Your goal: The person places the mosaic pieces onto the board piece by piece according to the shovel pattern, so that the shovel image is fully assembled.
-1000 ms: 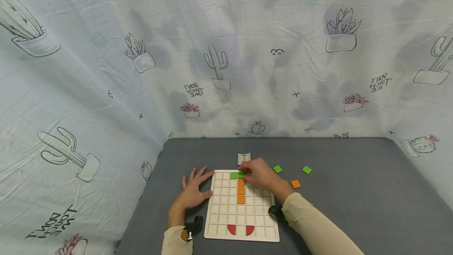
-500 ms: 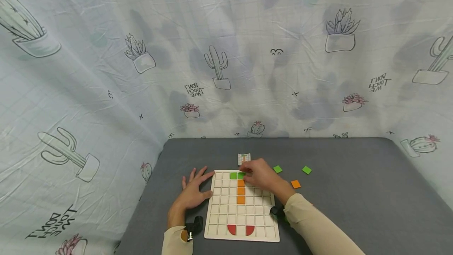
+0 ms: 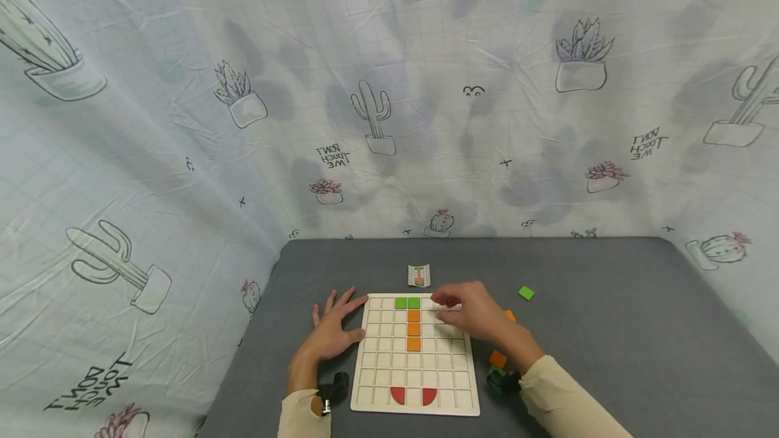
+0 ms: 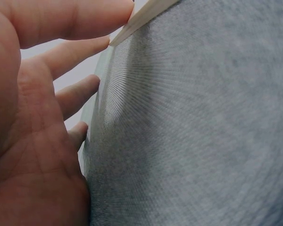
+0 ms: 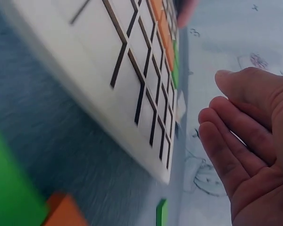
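Note:
A pale wooden grid board [image 3: 372,377] lies on the grey table. Two green square tiles [image 3: 401,303] sit side by side in its far row. Below the right one of them runs a column of orange tiles [image 3: 414,330], and two red quarter-round pieces [image 3: 398,395] are in the near row. My left hand [image 3: 331,331] rests at the board's left edge; its thumb and forefinger touch the rim, fingers straight and spread. Over the board's far right part hovers my right hand [image 3: 471,309], with nothing between its loosely bent fingers and thumb [image 5: 247,87].
Behind the board lies a small printed card [image 3: 418,276]. To the right are a green tile [image 3: 526,293], an orange tile [image 3: 498,359] and other pieces partly hidden by my right arm. A patterned cloth [image 3: 475,154] hangs behind the table.
My right hand has come off the green tile in the far row and moved right. That tile stays in its cell. My left hand has not moved.

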`<state>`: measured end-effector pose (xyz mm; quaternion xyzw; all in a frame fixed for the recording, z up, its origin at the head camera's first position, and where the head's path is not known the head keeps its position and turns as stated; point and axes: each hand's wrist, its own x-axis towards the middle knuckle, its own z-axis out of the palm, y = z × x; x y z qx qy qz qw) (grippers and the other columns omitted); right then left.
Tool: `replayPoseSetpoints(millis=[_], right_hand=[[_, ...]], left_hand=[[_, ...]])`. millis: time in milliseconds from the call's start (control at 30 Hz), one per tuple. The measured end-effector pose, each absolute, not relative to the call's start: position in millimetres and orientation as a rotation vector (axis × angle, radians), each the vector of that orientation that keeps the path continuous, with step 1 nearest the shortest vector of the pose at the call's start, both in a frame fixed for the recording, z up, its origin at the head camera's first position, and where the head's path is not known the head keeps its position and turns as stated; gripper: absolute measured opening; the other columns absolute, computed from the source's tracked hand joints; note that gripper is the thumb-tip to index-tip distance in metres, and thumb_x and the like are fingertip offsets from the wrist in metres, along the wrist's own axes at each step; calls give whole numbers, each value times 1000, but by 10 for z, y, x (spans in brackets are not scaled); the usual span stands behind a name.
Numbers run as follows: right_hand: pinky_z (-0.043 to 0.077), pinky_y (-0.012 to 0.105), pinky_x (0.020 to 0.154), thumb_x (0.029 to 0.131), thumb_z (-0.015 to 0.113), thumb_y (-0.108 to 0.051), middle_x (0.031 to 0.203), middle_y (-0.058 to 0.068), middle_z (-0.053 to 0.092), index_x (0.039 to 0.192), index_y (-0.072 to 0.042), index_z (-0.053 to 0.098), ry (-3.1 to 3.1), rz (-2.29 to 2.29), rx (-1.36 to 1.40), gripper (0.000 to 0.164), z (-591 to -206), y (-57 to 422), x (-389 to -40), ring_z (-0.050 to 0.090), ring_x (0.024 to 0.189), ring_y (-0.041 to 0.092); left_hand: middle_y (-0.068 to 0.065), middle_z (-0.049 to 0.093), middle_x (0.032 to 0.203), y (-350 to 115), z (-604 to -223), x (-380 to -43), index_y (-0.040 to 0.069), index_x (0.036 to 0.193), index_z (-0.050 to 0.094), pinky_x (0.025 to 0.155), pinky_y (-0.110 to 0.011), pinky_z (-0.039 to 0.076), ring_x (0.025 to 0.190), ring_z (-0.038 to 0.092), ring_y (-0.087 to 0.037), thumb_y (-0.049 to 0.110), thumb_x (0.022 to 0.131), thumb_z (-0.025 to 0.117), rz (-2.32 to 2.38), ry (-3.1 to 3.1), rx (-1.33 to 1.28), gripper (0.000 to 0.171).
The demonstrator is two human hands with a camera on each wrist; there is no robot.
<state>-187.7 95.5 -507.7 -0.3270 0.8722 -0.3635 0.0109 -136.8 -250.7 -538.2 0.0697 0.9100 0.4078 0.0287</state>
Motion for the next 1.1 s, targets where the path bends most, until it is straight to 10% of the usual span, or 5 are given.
replayPoseSetpoints(millis=[1100], right_hand=[[66,31,89,88,93,-24,121,7,83,127,-9,80,2689,-1389,-496,44,-4919,2213,-860,81,106,15]], left_hand=[[-20,35,178,-2531,-5370,-1388,17,157,62,124,-80,-13,168,6,-55,9,89,80,1191,2775,161,70]])
